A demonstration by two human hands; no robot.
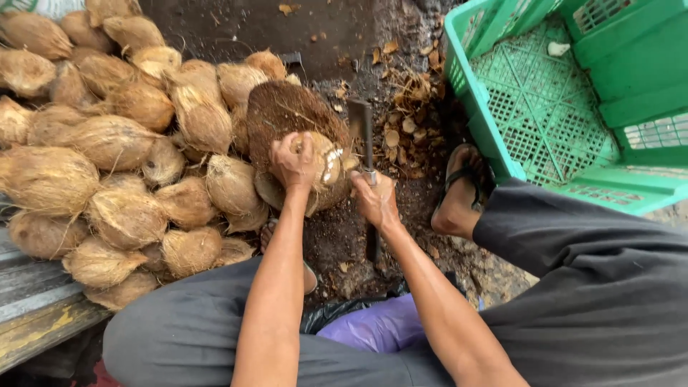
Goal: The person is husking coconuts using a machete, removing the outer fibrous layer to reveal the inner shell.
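My left hand [292, 162] grips a brown coconut [327, 166] and steadies it on a round wooden chopping block [283, 111]. The coconut's side shows pale chipped patches. My right hand [375, 200] is closed around the handle of a dark cleaver [361, 120], whose blade points away from me, just right of the coconut. Both forearms reach forward between my knees, which are in dark trousers.
A large pile of husked coconuts [115, 143] fills the left side. A green plastic crate [559, 100] stands at the right, with one small pale piece inside. My sandalled foot [464, 193] rests beside it. Husk chips litter the dark ground [401, 107].
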